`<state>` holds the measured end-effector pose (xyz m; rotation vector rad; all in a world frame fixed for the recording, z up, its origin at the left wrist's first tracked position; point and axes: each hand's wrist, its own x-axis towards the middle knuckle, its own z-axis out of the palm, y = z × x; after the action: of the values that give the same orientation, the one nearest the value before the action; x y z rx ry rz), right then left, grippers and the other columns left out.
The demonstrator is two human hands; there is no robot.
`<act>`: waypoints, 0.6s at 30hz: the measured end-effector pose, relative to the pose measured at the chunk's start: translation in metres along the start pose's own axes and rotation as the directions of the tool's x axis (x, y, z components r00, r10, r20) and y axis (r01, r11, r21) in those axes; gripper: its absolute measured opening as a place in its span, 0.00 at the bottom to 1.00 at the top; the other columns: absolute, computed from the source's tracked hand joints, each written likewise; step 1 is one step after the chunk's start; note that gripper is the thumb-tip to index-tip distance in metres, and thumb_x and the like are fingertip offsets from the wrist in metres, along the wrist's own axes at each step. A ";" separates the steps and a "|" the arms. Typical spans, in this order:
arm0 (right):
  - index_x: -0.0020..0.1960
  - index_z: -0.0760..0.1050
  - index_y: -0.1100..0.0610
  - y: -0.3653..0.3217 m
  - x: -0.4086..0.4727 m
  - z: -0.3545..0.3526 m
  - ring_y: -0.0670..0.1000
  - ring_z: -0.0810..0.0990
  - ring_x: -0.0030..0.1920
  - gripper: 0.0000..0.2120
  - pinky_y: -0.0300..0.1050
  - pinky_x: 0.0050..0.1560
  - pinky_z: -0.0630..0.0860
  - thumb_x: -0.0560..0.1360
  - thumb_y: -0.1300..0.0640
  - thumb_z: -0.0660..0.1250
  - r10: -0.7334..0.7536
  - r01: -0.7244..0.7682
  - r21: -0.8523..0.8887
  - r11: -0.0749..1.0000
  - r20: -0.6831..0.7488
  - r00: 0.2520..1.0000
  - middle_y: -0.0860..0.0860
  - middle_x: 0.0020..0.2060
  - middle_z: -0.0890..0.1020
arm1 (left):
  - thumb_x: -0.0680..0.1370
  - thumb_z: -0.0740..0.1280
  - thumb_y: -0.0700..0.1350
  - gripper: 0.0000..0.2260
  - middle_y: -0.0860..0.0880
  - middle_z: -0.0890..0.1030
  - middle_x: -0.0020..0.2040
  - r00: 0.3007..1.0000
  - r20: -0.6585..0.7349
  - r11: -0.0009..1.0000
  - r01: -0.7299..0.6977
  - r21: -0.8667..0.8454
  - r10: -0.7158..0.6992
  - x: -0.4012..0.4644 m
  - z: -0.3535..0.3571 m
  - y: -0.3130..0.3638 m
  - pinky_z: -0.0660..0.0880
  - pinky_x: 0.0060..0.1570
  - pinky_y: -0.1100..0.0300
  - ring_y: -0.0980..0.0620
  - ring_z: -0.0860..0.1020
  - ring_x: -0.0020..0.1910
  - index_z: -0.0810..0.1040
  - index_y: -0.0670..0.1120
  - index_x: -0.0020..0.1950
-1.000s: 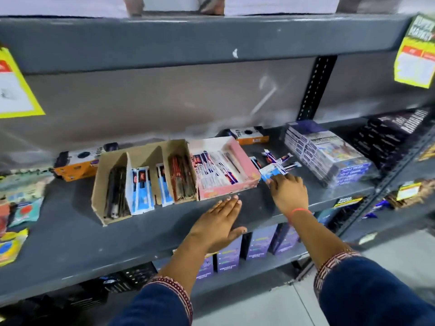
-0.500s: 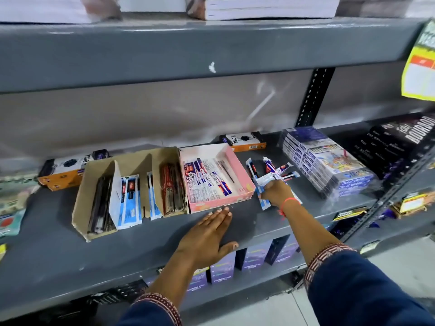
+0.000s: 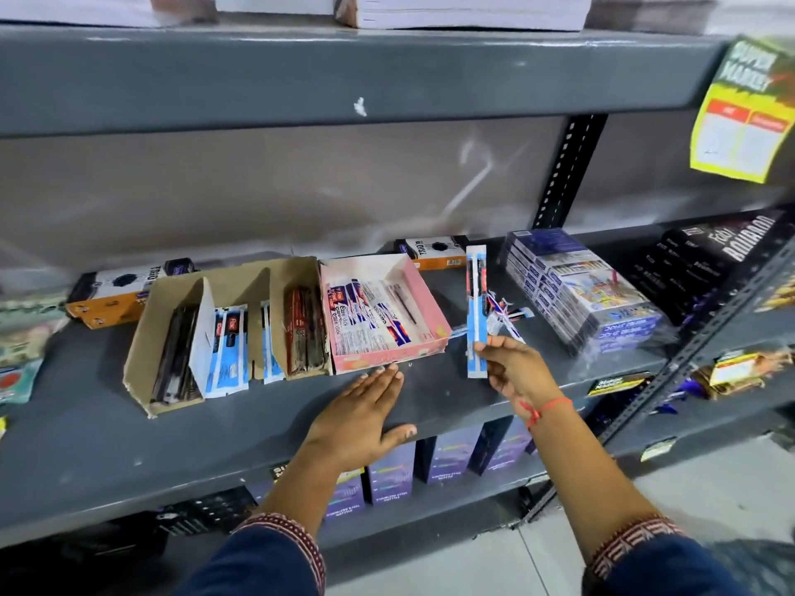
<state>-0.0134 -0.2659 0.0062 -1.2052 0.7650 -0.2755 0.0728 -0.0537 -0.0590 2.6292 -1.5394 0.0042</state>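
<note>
My right hand (image 3: 514, 369) pinches a long blue and white pen packet (image 3: 476, 294) near its lower end and holds it upright above the grey shelf (image 3: 107, 423). Behind it a few loose pen packets (image 3: 505, 314) lie on the shelf. My left hand (image 3: 359, 417) rests flat on the shelf with straight fingers, its fingertips just in front of a pink open box (image 3: 387, 352) that holds flat pen packets. Left of that stands a brown cardboard box (image 3: 172, 337) with dividers, holding dark pens, blue packets and red pens.
Orange-and-black boxes (image 3: 107, 294) lie behind the cardboard box. A wrapped stack of blue boxes (image 3: 580, 294) sits right of the loose packets, dark boxes (image 3: 710, 260) further right. A yellow tag (image 3: 744, 122) hangs from the upper shelf. Purple boxes (image 3: 451, 455) stand on the shelf below.
My right hand has picked one blue pen packet out of the loose pile and lifted it upright. My left hand has stayed flat on the shelf.
</note>
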 end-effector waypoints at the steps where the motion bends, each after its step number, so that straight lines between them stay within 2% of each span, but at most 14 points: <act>1: 0.33 0.74 0.52 -0.002 -0.004 -0.001 0.42 0.70 0.24 0.12 0.32 0.24 0.63 0.70 0.67 0.69 -0.019 0.018 0.027 0.999 0.016 1.000 0.44 0.21 0.80 | 0.69 0.35 0.69 0.39 0.51 0.41 0.75 1.000 -0.001 1.000 0.006 0.004 -0.006 0.000 0.000 0.000 0.29 0.63 0.64 0.54 0.41 0.73 0.40 0.47 0.74; 4: 0.33 0.75 0.52 -0.006 -0.013 -0.002 0.42 0.72 0.25 0.12 0.32 0.25 0.66 0.70 0.67 0.70 -0.040 0.036 0.055 0.998 0.077 0.996 0.44 0.22 0.81 | 0.75 0.41 0.66 0.35 0.50 0.41 0.75 1.000 0.002 1.000 0.018 0.026 -0.018 -0.001 0.002 -0.001 0.31 0.65 0.62 0.54 0.40 0.73 0.41 0.47 0.74; 7: 0.33 0.78 0.53 -0.009 -0.020 -0.003 0.44 0.72 0.31 0.11 0.34 0.31 0.68 0.70 0.65 0.70 -0.054 0.051 0.033 0.998 0.119 0.991 0.44 0.24 0.82 | 0.77 0.45 0.64 0.33 0.49 0.42 0.76 1.000 -0.002 0.999 0.030 0.019 -0.030 -0.002 0.003 -0.001 0.33 0.67 0.62 0.54 0.40 0.73 0.41 0.47 0.74; 18: 0.33 0.79 0.53 -0.015 -0.030 0.000 0.46 0.76 0.33 0.11 0.36 0.36 0.71 0.71 0.65 0.70 -0.078 0.081 -0.017 0.997 0.156 0.985 0.45 0.26 0.84 | 0.75 0.42 0.67 0.35 0.49 0.44 0.76 1.000 -0.004 0.999 0.029 0.016 -0.029 -0.002 0.004 -0.002 0.35 0.68 0.61 0.53 0.41 0.73 0.42 0.47 0.74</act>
<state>-0.0325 -0.2545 0.0315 -1.2654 0.5867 -0.2356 0.0737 -0.0515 -0.0629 2.6619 -1.5057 0.0196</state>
